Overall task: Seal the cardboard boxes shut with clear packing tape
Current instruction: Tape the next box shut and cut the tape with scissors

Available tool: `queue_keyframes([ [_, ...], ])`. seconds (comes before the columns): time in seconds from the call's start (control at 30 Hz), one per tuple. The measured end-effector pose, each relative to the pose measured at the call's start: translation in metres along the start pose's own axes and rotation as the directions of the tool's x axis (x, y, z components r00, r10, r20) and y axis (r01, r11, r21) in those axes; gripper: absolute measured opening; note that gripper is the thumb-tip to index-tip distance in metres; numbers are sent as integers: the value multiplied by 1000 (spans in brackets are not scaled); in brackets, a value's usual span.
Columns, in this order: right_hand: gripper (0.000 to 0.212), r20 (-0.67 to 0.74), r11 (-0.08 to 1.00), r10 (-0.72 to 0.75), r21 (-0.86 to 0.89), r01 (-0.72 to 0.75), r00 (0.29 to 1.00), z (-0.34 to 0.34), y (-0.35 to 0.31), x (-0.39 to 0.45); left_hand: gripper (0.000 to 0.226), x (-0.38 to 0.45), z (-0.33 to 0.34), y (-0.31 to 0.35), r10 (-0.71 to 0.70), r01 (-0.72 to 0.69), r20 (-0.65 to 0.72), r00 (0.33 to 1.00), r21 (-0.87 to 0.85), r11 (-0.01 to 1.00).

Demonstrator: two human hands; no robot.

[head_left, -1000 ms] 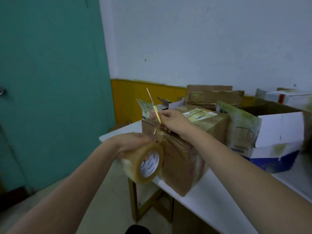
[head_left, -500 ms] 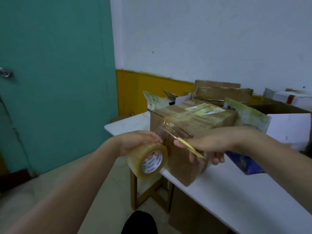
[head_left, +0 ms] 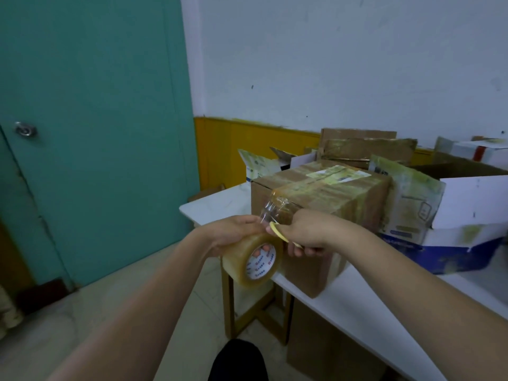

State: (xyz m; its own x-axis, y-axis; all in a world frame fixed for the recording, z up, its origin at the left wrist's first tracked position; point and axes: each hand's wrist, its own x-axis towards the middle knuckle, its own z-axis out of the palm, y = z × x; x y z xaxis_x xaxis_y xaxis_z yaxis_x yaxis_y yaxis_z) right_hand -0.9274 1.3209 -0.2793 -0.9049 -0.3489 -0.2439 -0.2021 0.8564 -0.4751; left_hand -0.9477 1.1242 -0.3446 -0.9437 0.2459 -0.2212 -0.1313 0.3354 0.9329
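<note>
Centre of frame: the left hand point(head_left: 233, 232) grips the tape roll point(head_left: 254, 259) just off the cardboard box point(head_left: 327, 204), keeping the crinkled clear strip point(head_left: 275, 209) taut. The right hand point(head_left: 313, 235) pinches a yellow cutter point(head_left: 279, 232) at that strip, apparently to sever it.

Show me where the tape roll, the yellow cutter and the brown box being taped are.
tape roll point(head_left: 248, 264), head view, on its clear outer winding.
yellow cutter point(head_left: 278, 232), head view, on its yellow handle.
brown box point(head_left: 327, 193), head view, on its taped top.

White-topped table point(head_left: 354, 303) on wooden legs; brown taped cardboard box point(head_left: 324, 204) at its near corner; open white-and-blue carton point(head_left: 467, 215) just beside; further cartons behind.
</note>
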Motion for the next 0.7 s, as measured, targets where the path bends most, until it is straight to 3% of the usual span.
queue_keyframes([
  [0.1, 67, -65, 995, -3, -96, -3, 998, 5, 8, 1, 37, -3, 2, -1, 2, -2, -17, 1000, -13, 1000],
  [0.27, 37, -102, 975, -126, -195, 104, 987, 26, 34, -14, 27, -24, 5, -19, -72, 74, -22, 997, 108, 991],
  [0.47, 17, -192, 958, -227, -220, 184, 955, 31, 96, -49, 23, -49, 21, -24, -51, 51, -44, 998, 5, 999],
  [0.63, 30, -164, 959, -159, -259, 113, 974, 26, 153, -90, 25, -50, 68, 3, 60, -66, -54, 997, -123, 990],
  [0.7, 25, -173, 958, -83, -285, 31, 981, 27, 176, -98, 27, -51, 90, 16, 105, -108, -26, 994, -163, 981],
])
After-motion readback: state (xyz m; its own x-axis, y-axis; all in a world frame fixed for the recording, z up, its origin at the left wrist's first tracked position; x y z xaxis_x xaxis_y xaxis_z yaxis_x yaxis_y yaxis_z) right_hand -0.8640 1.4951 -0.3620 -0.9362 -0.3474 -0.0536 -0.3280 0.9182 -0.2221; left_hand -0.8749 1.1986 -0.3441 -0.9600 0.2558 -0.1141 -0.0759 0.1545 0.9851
